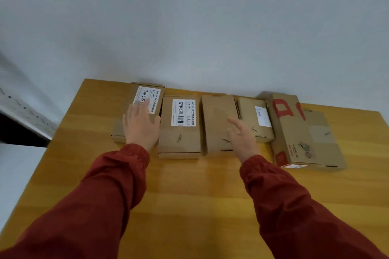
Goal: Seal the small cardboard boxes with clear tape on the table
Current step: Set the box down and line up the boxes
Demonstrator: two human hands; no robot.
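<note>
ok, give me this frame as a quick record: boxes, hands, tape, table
surface: wooden table
row: five cardboard boxes, side by side
1: leftmost box, white label partly covered
2: labelled box, barcode visible
3: plain box, no label
4: small-label box
5: large box, red print, far right
left: left hand flat on leftmost box
right: right hand open, fingers spread, over plain box and small-label box; contact unclear
tape: none in view

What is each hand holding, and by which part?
Nothing is held. The left hand lies flat on top of the leftmost box; the right hand hangs open by the unlabeled box.
</note>
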